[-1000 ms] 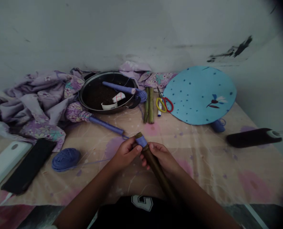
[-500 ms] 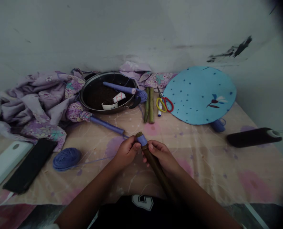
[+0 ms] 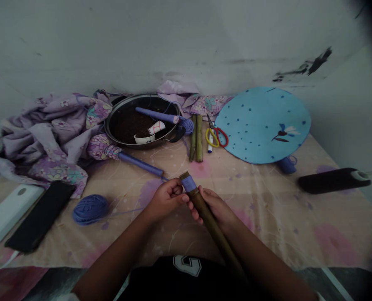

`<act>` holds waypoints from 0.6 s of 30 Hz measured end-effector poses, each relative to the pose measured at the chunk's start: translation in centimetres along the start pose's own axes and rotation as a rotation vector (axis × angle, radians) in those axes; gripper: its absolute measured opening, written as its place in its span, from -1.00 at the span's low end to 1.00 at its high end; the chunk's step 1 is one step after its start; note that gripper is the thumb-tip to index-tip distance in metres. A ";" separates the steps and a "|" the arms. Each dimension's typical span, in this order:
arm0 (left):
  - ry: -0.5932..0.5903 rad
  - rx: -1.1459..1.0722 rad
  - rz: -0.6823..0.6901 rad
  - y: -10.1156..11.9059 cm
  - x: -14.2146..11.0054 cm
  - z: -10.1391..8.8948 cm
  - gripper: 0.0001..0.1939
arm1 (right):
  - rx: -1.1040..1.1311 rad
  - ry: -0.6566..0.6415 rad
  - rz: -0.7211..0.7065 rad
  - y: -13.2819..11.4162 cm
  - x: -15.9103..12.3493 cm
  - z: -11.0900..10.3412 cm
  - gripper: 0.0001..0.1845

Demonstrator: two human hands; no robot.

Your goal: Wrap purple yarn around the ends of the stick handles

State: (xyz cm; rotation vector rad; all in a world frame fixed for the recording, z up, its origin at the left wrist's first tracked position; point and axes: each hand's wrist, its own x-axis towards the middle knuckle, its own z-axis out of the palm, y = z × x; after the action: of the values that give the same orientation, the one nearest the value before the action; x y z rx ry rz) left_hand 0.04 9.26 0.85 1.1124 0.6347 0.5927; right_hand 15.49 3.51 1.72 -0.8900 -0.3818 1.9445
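Observation:
My hands hold a brown bamboo stick (image 3: 212,225) upright and tilted, its lower end running towards my chest. Purple yarn (image 3: 188,183) is wound around its top end. My left hand (image 3: 166,200) pinches the stick at the wound yarn, and my right hand (image 3: 211,207) grips the stick just below it. A thin purple thread (image 3: 126,211) runs from under my left hand to a purple yarn ball (image 3: 90,210) on the bedspread-like cloth (image 3: 261,209) at the left.
Behind my hands lie a yarn-wrapped stick with floral cloth (image 3: 140,164), a dark metal pan (image 3: 119,133) holding soil and a white cup, two green bamboo pieces (image 3: 196,138), red-and-yellow scissors (image 3: 216,136), and a blue round fan (image 3: 262,125). A black phone (image 3: 40,216) lies at the left, and a dark roller (image 3: 333,181) at the right.
The stick's wrapped top has shifted slightly up and to the right between my fingers. The yarn ball has crept a little to the right.

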 end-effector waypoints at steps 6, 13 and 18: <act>-0.066 -0.092 -0.022 0.4 -0.1 0.6 -0.54 | 0.091 -0.086 0.139 0.1 0.2 -0.3 -0.60; 0.208 0.057 0.024 0.7 0.2 -0.5 -0.53 | -0.118 -0.012 -0.113 0.2 -0.4 0.1 -0.55; 0.291 0.067 0.065 0.8 0.4 -0.9 -0.53 | -0.245 0.017 -0.187 0.0 -0.6 0.1 -0.60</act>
State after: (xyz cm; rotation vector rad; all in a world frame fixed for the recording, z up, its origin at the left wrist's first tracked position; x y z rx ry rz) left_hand -0.39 10.34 1.23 1.1224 0.8771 0.8030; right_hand 15.59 3.05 2.06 -0.9885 -0.6799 1.7408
